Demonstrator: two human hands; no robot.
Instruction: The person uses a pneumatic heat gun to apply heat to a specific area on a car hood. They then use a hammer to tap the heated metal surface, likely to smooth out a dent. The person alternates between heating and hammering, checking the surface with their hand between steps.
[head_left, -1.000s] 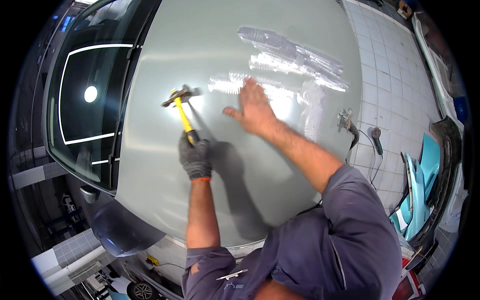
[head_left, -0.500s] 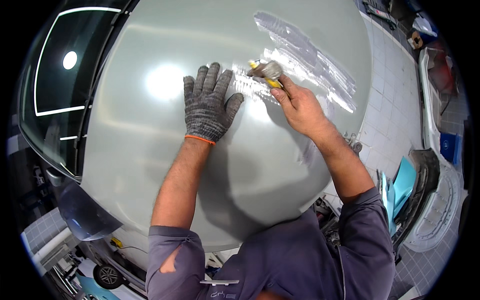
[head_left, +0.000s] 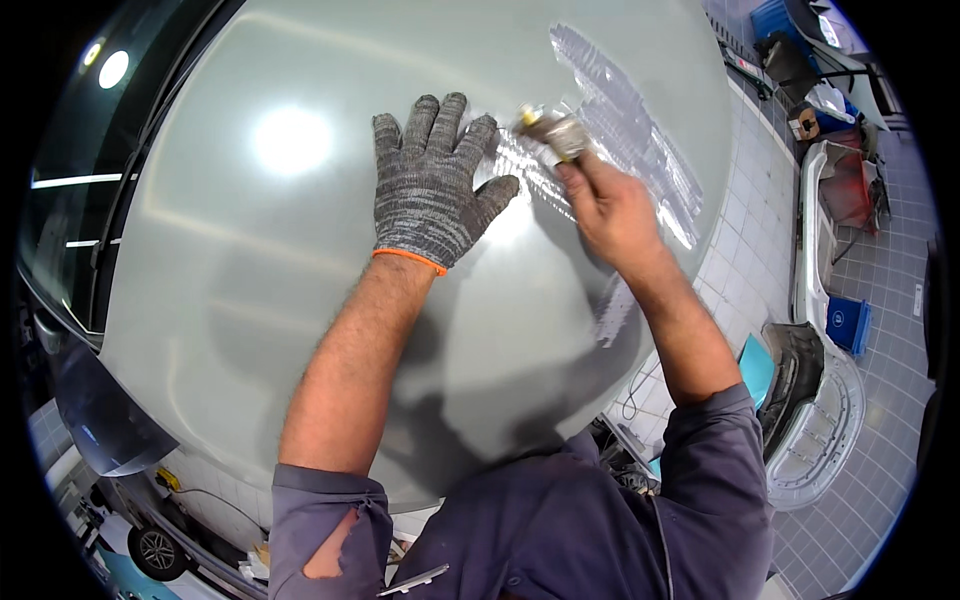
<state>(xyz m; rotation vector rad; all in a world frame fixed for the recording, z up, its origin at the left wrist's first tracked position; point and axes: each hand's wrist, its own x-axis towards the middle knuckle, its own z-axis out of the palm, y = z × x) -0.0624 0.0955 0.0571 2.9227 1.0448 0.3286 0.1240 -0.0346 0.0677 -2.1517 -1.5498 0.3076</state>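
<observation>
A pale grey-green car hood [head_left: 250,230] fills the middle of the view, with silvery scraped bands [head_left: 625,115] on its right half. My left hand [head_left: 425,180], in a speckled grey knit glove with an orange cuff, lies palm down on the hood, fingers spread, beside the scraped patch. My right hand [head_left: 605,205] is bare and closed on a hammer [head_left: 550,135] with some yellow on it. The hammer's head is blurred over the scraped area, just right of my left fingertips; I cannot tell if it touches the metal.
The dark windshield [head_left: 70,200] borders the hood on the left. On the tiled floor at right are detached body panels [head_left: 830,420], turquoise pieces [head_left: 755,370] and a blue bin [head_left: 848,322]. A wheel [head_left: 157,550] and a yellow tool with a cord [head_left: 168,480] show at lower left.
The hammer has passed from my left hand to my right. My left hand has spread out on the hood and moved upward. The view has shifted over the hood.
</observation>
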